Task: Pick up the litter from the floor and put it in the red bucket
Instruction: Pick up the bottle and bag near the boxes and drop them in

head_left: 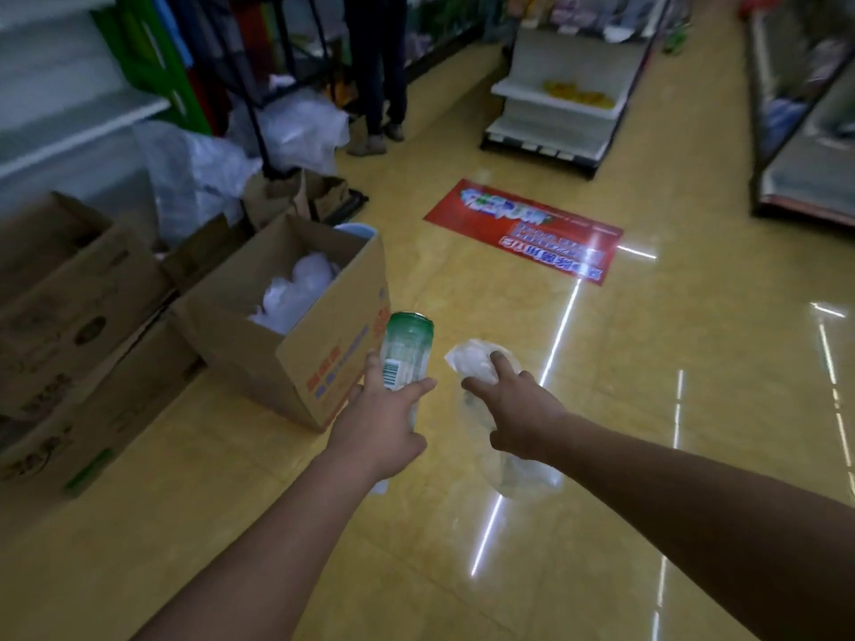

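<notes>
While your left hand (379,423) grips the green can (407,351) above the floor (671,409), its long axis runs near to far, top pointing away. Your right hand (513,409) clutches crumpled plastic (472,363) just right of it.

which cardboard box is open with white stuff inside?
The box nearest the left hand, behind the green can; white plastic shows inside. The other boxes show none.
</notes>
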{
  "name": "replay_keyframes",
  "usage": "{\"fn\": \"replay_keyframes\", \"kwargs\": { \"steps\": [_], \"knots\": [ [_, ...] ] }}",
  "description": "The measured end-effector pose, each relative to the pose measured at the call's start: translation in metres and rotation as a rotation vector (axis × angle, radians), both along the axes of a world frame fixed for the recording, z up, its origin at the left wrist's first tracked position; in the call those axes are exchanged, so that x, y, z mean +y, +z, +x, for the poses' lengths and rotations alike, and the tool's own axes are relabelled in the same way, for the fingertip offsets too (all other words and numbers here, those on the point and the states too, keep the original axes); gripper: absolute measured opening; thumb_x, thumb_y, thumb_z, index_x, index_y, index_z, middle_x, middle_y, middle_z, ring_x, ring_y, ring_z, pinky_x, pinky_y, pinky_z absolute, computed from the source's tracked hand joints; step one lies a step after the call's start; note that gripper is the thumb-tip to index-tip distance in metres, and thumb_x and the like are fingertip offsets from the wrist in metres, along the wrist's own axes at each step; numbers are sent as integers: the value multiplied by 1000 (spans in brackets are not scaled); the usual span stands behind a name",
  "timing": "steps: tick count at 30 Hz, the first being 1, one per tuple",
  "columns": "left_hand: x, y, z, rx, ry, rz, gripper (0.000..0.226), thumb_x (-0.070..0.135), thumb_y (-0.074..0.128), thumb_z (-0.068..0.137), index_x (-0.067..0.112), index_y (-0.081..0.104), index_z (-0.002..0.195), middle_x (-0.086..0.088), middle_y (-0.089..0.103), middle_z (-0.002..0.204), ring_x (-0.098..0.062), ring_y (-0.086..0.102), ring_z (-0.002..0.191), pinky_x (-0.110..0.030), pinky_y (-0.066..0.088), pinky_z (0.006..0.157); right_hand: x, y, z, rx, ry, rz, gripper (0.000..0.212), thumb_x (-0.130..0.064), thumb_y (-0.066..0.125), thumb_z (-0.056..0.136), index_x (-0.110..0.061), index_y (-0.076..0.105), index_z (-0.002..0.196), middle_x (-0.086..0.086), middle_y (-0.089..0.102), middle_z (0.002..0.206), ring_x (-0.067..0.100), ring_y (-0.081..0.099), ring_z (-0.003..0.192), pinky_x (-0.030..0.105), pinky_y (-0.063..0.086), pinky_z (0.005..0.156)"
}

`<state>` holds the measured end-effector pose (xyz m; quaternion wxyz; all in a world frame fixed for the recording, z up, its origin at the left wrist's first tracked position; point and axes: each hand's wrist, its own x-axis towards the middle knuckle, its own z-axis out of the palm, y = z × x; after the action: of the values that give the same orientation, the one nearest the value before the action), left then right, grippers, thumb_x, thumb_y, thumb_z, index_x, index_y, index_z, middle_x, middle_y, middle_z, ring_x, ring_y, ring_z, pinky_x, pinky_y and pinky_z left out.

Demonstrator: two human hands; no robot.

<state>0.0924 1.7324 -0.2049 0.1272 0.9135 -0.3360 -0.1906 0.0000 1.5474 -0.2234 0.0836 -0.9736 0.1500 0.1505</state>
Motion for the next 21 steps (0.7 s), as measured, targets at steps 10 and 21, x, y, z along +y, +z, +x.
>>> {"fn": "replay_keyframes", "kwargs": {
  "steps": [10, 21],
  "knots": [
    [-13, 133, -59, -102, -299, 19, 75, 36, 65, 75, 58, 31, 138, -8, -10, 158, -33, 36, 129, -39, 44, 99, 12, 133, -100, -80, -257, -99, 86, -22, 77, 76, -37, 28, 146, 10, 8, 156, 38, 47, 120, 42, 53, 88],
    [-23, 206, -147, -151, -551, 16, 75, 34, 66, 73, 61, 33, 135, -7, -7, 159, -33, 39, 127, -41, 52, 92, 42, 190, -226, -140, -509, -112, 87, -20, 77, 75, -36, 29, 146, 13, 8, 156, 38, 49, 120, 42, 53, 90]
  ]
}}
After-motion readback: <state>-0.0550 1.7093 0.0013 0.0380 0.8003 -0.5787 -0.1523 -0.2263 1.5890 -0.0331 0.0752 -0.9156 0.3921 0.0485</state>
